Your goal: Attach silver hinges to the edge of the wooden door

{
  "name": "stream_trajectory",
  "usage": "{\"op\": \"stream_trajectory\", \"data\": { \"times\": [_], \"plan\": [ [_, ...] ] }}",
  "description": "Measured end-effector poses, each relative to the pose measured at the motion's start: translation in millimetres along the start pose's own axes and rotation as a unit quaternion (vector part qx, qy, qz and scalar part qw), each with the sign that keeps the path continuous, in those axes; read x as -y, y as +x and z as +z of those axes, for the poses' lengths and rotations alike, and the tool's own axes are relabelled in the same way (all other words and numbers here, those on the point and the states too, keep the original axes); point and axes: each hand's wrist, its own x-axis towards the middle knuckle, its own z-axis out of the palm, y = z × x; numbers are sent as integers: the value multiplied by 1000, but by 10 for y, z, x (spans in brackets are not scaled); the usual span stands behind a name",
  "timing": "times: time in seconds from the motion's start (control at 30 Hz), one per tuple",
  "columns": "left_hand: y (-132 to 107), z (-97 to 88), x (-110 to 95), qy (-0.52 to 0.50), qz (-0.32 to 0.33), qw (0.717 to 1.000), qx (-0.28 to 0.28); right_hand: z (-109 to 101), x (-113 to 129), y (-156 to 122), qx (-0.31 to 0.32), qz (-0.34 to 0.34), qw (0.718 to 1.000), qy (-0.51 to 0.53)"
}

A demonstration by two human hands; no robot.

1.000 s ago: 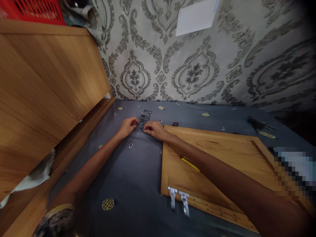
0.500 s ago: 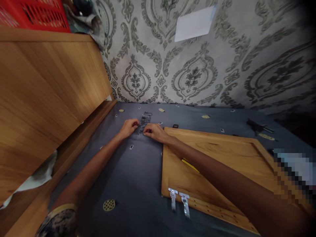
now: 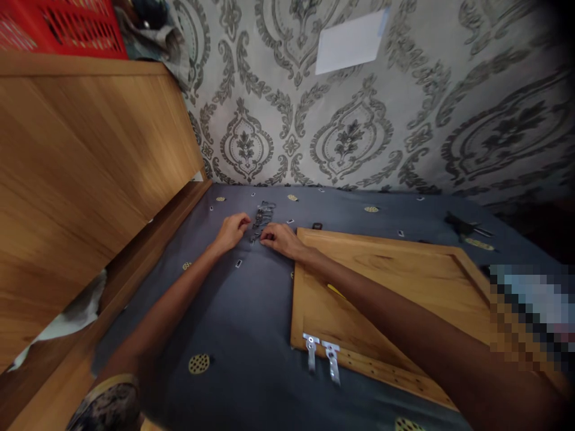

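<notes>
Several small dark metal pieces (image 3: 264, 214) lie in a row on the grey patterned cloth (image 3: 233, 311), away toward the wall; their exact kind is too small to tell. My left hand (image 3: 232, 232) hovers just left of them, fingers loosely curled with a small gap at the thumb, and nothing shows in it. On their right side, my right hand (image 3: 281, 239) has its fingertips pinched together at the nearest piece. What lies inside that pinch is hidden by the fingers.
A framed wooden panel (image 3: 390, 269) lies under my right forearm, with two metal hinges (image 3: 321, 356) at its near edge and a yellow stick (image 3: 336, 291) on it. Dark pliers-like tool (image 3: 465, 226) rests far right. Wooden cabinet (image 3: 90, 155) stands left, red basket (image 3: 81, 27) on top.
My left hand has drawn slightly left, away from the metal pieces. My right hand stays nearly in place, fingertips still beside the row. The view has shifted a little.
</notes>
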Motion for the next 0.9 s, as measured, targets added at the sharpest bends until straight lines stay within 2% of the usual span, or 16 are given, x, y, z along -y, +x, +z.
{"op": "stream_trajectory", "data": {
  "times": [0.13, 0.33, 0.7, 0.9],
  "plan": [
    [-235, -47, -59, -7, -10, 1000, -2, -7, 34, -22, 3, 5, 1000, -3],
    [-507, -20, -156, -16, -16, 1000, 5, -20, 121, -116, 8, 0, 1000, -2],
    [-788, -9, -258, -15, -19, 1000, 16, -7, 308, -377, 22, -34, 999, -32],
    [-931, -5, -345, -20, -15, 999, 23, 7, 505, -599, 7, -64, 996, -61]
  ]
}}
